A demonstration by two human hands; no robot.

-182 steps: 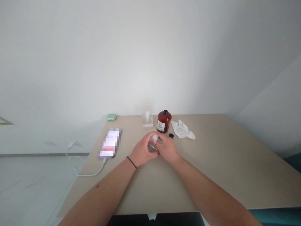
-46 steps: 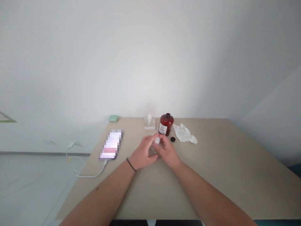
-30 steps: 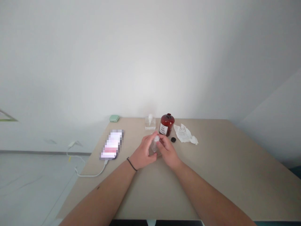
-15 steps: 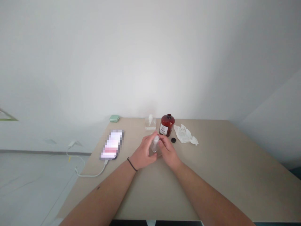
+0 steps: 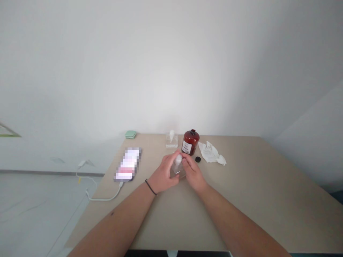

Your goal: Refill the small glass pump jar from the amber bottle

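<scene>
Beige tabletop [image 5: 257,189]; left hand [image 5: 163,175], thumb and fingers parted in a curve, and right hand [image 5: 193,173], more closely curled; amber bottle [image 5: 191,139], upright just beyond them; clear container [image 5: 176,170], clasped between both hands; its white top [image 5: 178,158], beside the right thumb.

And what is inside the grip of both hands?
The left hand and right hand surround a clear container with a white top. They hide part of its sides; contents cannot be told.

At the left of the table [image 5: 254,185], a phone [image 5: 128,164] is noted, connected to a white cable [image 5: 103,200]. A green case [image 5: 130,134] is observed beyond it, near the wall [image 5: 171,71].
</scene>
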